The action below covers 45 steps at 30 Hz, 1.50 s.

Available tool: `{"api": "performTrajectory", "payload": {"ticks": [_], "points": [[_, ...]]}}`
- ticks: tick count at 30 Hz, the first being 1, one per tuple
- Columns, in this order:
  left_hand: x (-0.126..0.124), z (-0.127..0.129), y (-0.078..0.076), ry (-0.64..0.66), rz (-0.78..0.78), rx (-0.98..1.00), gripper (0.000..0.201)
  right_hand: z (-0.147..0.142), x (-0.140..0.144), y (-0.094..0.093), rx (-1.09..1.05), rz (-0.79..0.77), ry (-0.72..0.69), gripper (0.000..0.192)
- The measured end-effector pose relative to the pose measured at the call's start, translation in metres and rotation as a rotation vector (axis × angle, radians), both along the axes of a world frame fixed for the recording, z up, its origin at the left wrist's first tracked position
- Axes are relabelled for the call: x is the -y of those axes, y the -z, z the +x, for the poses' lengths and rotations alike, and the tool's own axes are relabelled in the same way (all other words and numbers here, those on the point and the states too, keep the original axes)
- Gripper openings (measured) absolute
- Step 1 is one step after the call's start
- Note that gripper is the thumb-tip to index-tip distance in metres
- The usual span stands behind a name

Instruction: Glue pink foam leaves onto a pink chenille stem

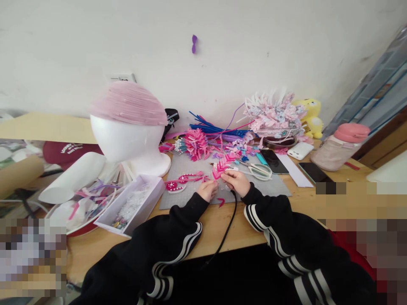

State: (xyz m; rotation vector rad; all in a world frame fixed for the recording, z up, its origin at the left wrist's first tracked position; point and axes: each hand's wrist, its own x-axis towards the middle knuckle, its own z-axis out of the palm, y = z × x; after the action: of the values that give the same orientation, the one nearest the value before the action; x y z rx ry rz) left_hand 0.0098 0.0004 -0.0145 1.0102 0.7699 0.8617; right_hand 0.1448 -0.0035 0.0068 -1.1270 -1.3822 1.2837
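Both of my hands meet over the grey cutting mat (273,186). Between them rises a pink feather-like spray of V-shaped fuzzy pieces (225,165), in light and hot pink. My right hand (237,182) pinches it near its lower end. My left hand (208,189) is closed at the lower tip, on what looks like its pink stem. A loose dark pink V-shaped piece (221,202) lies on the mat just below my hands. To the left rest pink ornaments with white beads (176,184). White-handled scissors (260,171) lie to the right, beside a black cable (233,216).
A white mannequin head (127,137) with a pink cap stands left, behind a white box of beads (130,207). Pink bundles (195,144) and blue pipe cleaners (216,128) lie along the wall. Phones (274,161) and a pink-lidded bottle (340,146) are at right.
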Motion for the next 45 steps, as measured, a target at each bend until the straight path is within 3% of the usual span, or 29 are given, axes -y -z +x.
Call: {"api": "performTrajectory", "payload": {"ticks": [10, 21, 37, 45], "points": [[0.000, 0.004, -0.001, -0.061, 0.001, -0.132, 0.048, -0.002, 0.002, -0.003, 0.007, -0.013, 0.026, 0.033], [0.007, 0.006, -0.007, -0.143, 0.055, -0.088, 0.050, -0.003, 0.001, -0.002, -0.001, -0.038, 0.066, 0.029], [-0.001, 0.004, 0.002, -0.075, 0.050, -0.116, 0.051, -0.003, 0.000, 0.003, -0.009, 0.040, 0.119, 0.025], [-0.002, 0.002, 0.004, -0.041, 0.030, -0.103, 0.043, -0.003, 0.003, -0.002, -0.040, 0.063, 0.091, 0.029]]}}
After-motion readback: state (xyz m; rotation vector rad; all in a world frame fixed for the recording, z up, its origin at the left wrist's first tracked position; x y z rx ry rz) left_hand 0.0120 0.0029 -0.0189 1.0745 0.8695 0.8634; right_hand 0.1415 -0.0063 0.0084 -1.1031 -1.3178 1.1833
